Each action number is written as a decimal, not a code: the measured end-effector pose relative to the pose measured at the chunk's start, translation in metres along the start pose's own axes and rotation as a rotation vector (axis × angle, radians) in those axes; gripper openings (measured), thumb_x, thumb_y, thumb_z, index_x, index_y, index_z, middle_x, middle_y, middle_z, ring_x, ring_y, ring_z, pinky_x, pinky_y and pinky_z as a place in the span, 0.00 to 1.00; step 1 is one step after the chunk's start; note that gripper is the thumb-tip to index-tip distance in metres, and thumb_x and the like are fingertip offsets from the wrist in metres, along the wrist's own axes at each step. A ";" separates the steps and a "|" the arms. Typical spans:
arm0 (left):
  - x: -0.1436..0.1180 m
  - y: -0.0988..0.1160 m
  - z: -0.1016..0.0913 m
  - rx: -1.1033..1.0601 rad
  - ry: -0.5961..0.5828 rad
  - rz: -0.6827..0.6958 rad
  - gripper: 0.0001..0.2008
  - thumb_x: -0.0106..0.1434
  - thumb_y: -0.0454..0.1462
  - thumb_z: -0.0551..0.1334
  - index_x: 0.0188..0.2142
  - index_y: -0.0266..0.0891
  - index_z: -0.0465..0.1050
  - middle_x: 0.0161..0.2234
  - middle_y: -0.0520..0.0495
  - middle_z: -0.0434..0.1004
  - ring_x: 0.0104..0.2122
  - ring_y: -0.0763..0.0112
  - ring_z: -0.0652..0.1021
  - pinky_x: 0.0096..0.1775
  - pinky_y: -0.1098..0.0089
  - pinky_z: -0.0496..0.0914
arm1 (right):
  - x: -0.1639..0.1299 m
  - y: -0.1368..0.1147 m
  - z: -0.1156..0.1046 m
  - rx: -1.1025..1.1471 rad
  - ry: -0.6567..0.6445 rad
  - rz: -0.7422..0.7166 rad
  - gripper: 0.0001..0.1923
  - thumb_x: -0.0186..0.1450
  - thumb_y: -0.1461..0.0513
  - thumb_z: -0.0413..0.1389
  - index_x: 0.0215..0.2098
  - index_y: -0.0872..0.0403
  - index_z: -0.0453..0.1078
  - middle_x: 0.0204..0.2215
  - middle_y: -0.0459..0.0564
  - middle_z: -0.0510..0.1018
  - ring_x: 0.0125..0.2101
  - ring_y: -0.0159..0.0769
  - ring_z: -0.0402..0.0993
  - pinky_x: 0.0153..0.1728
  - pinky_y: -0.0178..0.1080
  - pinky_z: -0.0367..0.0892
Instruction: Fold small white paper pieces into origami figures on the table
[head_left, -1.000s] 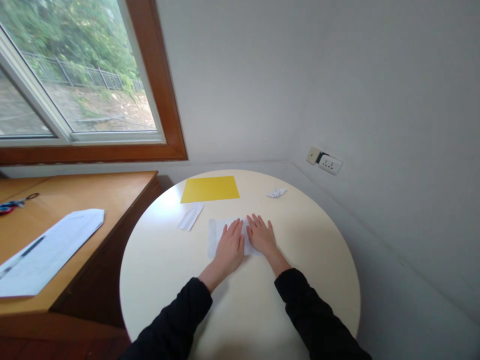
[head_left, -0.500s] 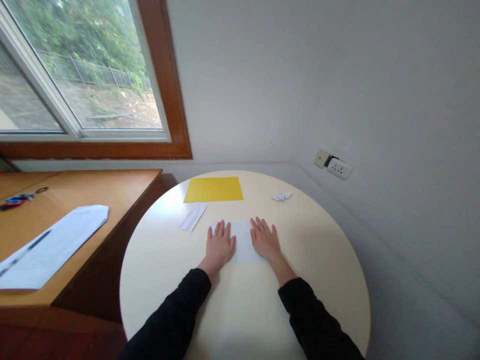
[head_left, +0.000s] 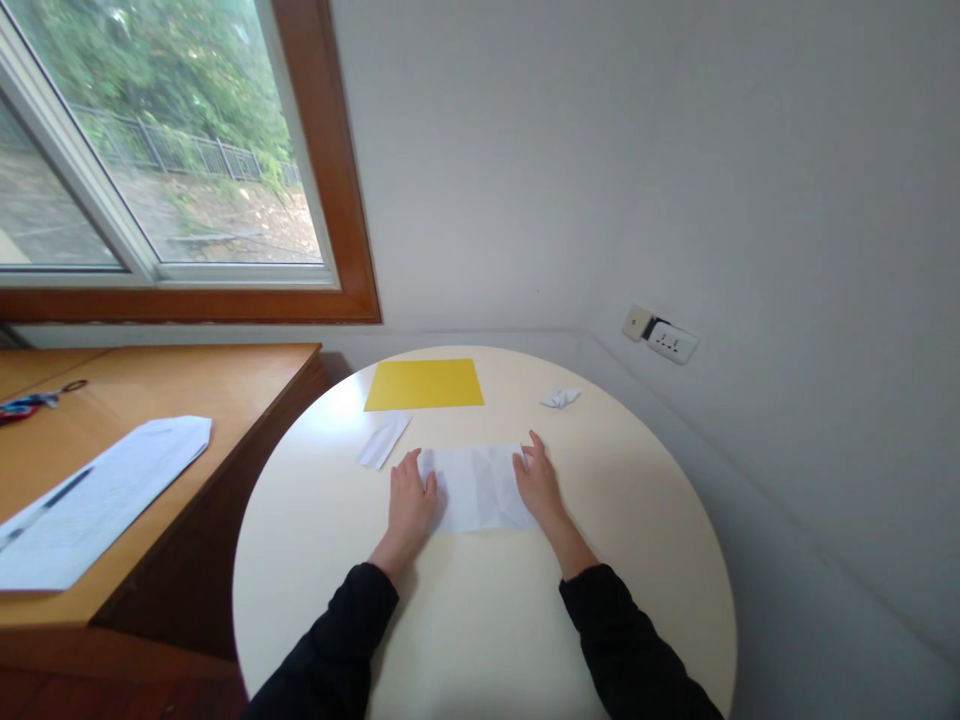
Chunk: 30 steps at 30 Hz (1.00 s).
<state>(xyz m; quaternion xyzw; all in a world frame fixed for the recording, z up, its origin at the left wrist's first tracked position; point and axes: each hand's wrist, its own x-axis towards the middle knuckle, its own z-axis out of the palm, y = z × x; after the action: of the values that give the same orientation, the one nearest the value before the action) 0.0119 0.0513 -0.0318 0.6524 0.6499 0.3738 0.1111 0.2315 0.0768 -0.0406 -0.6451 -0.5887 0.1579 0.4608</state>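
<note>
A creased white sheet of paper (head_left: 478,488) lies across the middle of the round table, its faint fold lines showing. My left hand (head_left: 410,500) grips the sheet's left edge, thumb on top and fingers over the outer side. At the opposite edge, my right hand (head_left: 540,485) holds the paper between thumb and fingers, with the index finger pointing away. Just beyond my left hand is a narrow folded strip of white paper (head_left: 385,441). A small folded white paper piece (head_left: 561,398) sits at the far right.
Yellow paper (head_left: 424,385) lies at the far side of the round white table (head_left: 480,620). On the wooden desk (head_left: 247,400) at left are printed papers (head_left: 112,500), a pen (head_left: 64,488) and scissors (head_left: 71,386). A wall socket (head_left: 673,341) is at right.
Both hands have moved from lying flat on the paper to its left and right edges, where the fingers now curl around it. More of the sheet is uncovered.
</note>
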 end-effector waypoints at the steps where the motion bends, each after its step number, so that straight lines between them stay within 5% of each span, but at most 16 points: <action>1: 0.000 -0.001 0.000 -0.046 0.007 -0.011 0.21 0.60 0.35 0.52 0.53 0.30 0.60 0.52 0.31 0.67 0.55 0.54 0.67 0.56 0.51 0.57 | 0.001 0.002 -0.001 0.015 0.004 0.006 0.31 0.60 0.60 0.48 0.60 0.61 0.51 0.42 0.59 0.75 0.45 0.45 0.71 0.49 0.49 0.63; 7: 0.004 -0.002 -0.004 -0.357 0.005 -0.116 0.21 0.55 0.35 0.57 0.49 0.38 0.61 0.44 0.38 0.74 0.40 0.62 0.76 0.45 0.57 0.68 | 0.000 0.003 0.000 0.279 0.071 0.024 0.31 0.55 0.63 0.51 0.58 0.56 0.54 0.29 0.48 0.73 0.32 0.38 0.72 0.39 0.43 0.68; 14: 0.011 0.003 -0.021 -0.723 -0.093 -0.308 0.30 0.47 0.44 0.64 0.49 0.36 0.61 0.36 0.42 0.76 0.31 0.65 0.77 0.34 0.64 0.72 | 0.004 -0.001 -0.002 0.616 0.094 0.045 0.27 0.54 0.61 0.55 0.53 0.52 0.59 0.25 0.41 0.66 0.26 0.31 0.68 0.28 0.35 0.66; 22: 0.012 0.011 -0.041 -0.913 -0.278 -0.446 0.22 0.40 0.49 0.70 0.26 0.32 0.73 0.23 0.46 0.76 0.21 0.69 0.74 0.23 0.71 0.66 | 0.007 -0.010 -0.003 0.780 -0.023 0.103 0.27 0.52 0.61 0.59 0.50 0.50 0.62 0.23 0.38 0.65 0.25 0.28 0.67 0.27 0.32 0.63; 26: 0.019 0.010 -0.057 -0.931 -0.211 -0.481 0.19 0.38 0.47 0.71 0.23 0.32 0.74 0.19 0.49 0.74 0.18 0.73 0.71 0.21 0.74 0.64 | 0.008 -0.009 -0.003 0.825 -0.032 0.155 0.28 0.51 0.61 0.61 0.50 0.50 0.62 0.24 0.40 0.70 0.28 0.31 0.70 0.33 0.36 0.67; 30: 0.030 -0.003 -0.072 -0.979 0.007 -0.531 0.18 0.40 0.44 0.71 0.27 0.33 0.75 0.21 0.49 0.76 0.22 0.70 0.74 0.25 0.72 0.68 | 0.011 -0.006 -0.005 0.860 -0.046 0.198 0.28 0.51 0.58 0.61 0.50 0.51 0.62 0.24 0.40 0.72 0.27 0.31 0.71 0.37 0.42 0.68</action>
<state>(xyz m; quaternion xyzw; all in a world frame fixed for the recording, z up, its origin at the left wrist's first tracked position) -0.0398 0.0548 0.0268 0.3373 0.5429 0.5934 0.4893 0.2340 0.0839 -0.0293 -0.4445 -0.4147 0.4463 0.6568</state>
